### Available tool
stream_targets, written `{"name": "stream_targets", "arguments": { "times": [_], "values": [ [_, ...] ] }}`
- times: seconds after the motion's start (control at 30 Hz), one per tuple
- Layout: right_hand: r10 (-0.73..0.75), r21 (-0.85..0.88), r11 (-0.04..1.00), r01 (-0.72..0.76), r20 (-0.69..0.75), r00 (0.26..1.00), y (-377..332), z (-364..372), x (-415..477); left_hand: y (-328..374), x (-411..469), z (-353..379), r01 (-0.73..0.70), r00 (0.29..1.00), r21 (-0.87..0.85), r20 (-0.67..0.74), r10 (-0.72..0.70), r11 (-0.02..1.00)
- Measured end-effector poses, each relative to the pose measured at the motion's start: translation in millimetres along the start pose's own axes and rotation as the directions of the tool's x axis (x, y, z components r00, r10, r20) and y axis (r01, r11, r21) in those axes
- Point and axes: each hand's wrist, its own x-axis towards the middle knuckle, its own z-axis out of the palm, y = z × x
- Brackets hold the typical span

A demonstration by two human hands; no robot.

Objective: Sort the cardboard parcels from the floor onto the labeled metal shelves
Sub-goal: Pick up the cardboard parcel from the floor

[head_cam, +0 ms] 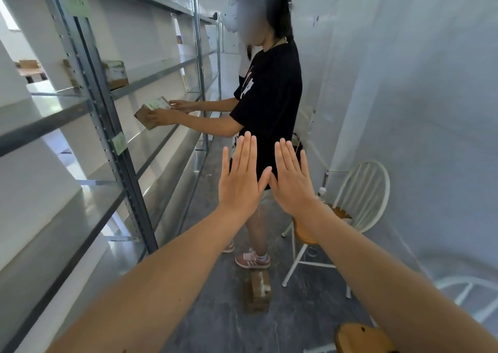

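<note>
Both arms were stretched out in front, with the backs of the hands facing the camera. The left hand [241, 180] was flat and wide open, its fingers straight and close together, and it held nothing. The right hand [292, 181] was the same, flat and empty. The tips of the two thumbs touched each other in the middle.

A brown cardboard parcel [260, 289] lay on the dark floor [215, 320], below the hands and just in front of the pink shoes [252, 259] of another person [269, 96]. That person stood in the aisle in a black shirt, facing the metal shelves [113, 142] on the left. They held a second parcel [151, 112] in both hands, out over a shelf board; I could not tell if it touched the board.

Another box [116, 73] sat on a higher shelf, close behind the grey post. Small pale labels [118, 142] were stuck on that post. The words on them were too blurry to read.

A white chair [347, 207] with a brown seat stood by the white wall on the right, near the person's legs. Part of another brown seat [361, 338] showed at the bottom edge, under the right arm.
</note>
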Motion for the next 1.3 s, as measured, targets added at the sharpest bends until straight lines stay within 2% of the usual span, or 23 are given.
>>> {"name": "stream_targets", "arguments": {
  "times": [0.27, 0.63, 1.0, 1.3],
  "values": [
    [0.074, -0.088, 0.994, -0.068, 0.064, 0.995, 5.8, 28.3, 26.8, -20.9, 14.9, 42.3, -0.039, 0.998, -0.040, 0.041, 0.040, 0.998],
    [0.094, -0.089, 0.992, -0.086, 0.087, 0.992, 35.5, 68.1, 58.8, -10.7, 50.9, 93.1, -0.047, 0.994, -0.063, 0.096, 0.053, 0.997],
    [0.076, -0.047, 0.996, -0.069, 0.146, 0.986, 99.9, 143.3, 98.8, 15.8, 95.2, 179.3, -0.048, 0.974, -0.021, 0.221, 0.052, 0.999],
    [0.087, -0.016, 0.996, -0.086, 0.250, 0.964, 166.7, 212.4, 129.3, 53.6, 127.0, 260.0, -0.027, 0.940, -0.038, 0.340, 0.039, 0.999]
  ]
}}
